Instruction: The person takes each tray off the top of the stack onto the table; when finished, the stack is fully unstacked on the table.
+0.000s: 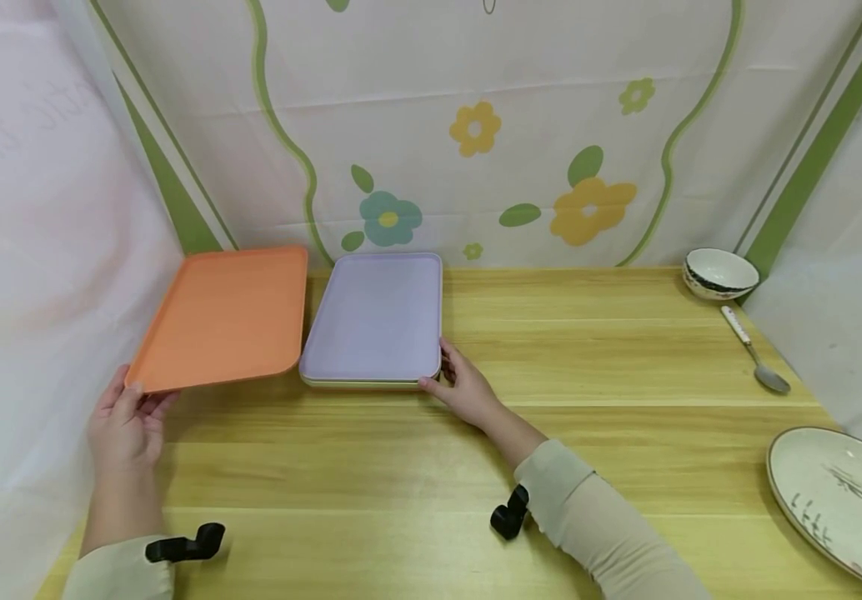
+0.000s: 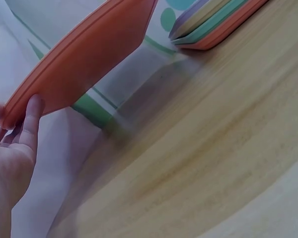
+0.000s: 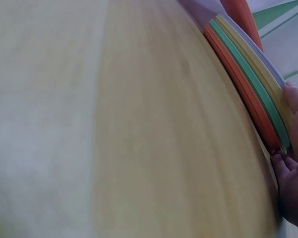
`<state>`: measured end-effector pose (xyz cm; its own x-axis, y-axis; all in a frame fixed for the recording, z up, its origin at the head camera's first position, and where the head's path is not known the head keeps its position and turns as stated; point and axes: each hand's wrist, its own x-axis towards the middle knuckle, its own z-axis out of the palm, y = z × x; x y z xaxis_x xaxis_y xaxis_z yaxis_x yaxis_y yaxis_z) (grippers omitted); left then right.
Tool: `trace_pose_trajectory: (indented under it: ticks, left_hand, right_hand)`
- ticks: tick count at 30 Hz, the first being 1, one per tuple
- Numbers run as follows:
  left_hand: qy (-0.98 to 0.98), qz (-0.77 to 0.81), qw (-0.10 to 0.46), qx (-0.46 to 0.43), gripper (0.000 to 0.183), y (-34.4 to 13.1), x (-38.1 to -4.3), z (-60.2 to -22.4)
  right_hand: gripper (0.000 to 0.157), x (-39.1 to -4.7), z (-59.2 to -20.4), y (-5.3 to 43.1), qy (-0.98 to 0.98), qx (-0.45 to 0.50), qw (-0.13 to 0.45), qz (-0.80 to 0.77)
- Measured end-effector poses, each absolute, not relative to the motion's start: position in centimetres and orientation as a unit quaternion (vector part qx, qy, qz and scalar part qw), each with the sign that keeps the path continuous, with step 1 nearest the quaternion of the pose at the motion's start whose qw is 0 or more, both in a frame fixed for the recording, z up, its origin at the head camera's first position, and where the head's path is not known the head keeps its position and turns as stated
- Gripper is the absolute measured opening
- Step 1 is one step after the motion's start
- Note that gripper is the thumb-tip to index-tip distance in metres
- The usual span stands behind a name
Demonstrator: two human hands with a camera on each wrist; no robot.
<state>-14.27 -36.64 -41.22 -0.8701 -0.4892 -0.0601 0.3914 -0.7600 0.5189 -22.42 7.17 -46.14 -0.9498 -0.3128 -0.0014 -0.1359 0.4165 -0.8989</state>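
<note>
Two hands and trays over a wooden desk (image 1: 371,467), from left to right. The left grip (image 1: 127,425) pinches the near left corner of a large orange tray (image 1: 224,317), with fingers against its underside. This tray extends from the grip away from the person and to the right; it is tilted, and its underside shows in the left wrist view. Below the grip, toward the person, a black wrist mount (image 1: 187,546) projects from the sleeve.

Right of the left grip, and just left of and beyond the right one, lies a stack of four trays. From top to bottom: a lilac tray (image 1: 378,317), a yellow tray (image 2: 203,18), a green tray (image 2: 203,31) and a lower orange tray (image 2: 204,44). The right grip (image 1: 468,390) pinches the stack at its near right corner, thumb at the upper edge, fingers at the bottom.

Well to the right of the right grip and farther from the person stands a patterned bowl (image 1: 719,273). Nearer than the bowl, also well to the grip's right, lies a spoon (image 1: 749,354), handle toward the bowl. To the right and nearer the person than the grip is a decorated plate (image 1: 844,500), cut by the picture's border.
</note>
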Motion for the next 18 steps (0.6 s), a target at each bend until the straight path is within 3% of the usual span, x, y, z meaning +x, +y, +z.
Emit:
trace_pose_trajectory:
  ticks: [6,13,18]
  left_hand:
    - [-0.262,-0.929,0.233,0.116,0.040,-37.1,-14.2,-41.8]
    - [-0.276,-0.922,0.223,0.154,0.056,-37.5,-14.1,-42.4]
    - [-0.275,-0.920,0.217,0.177,0.055,-37.8,-13.9,-42.7]
  right_hand:
    - [0.090,-22.5,-46.1,7.2,0.837,-0.136,0.083,-0.523]
    - [0.091,-22.4,-46.2,7.2,0.836,-0.134,0.087,-0.524]
    - [0.091,-22.4,-46.2,7.2,0.834,-0.132,0.088,-0.528]
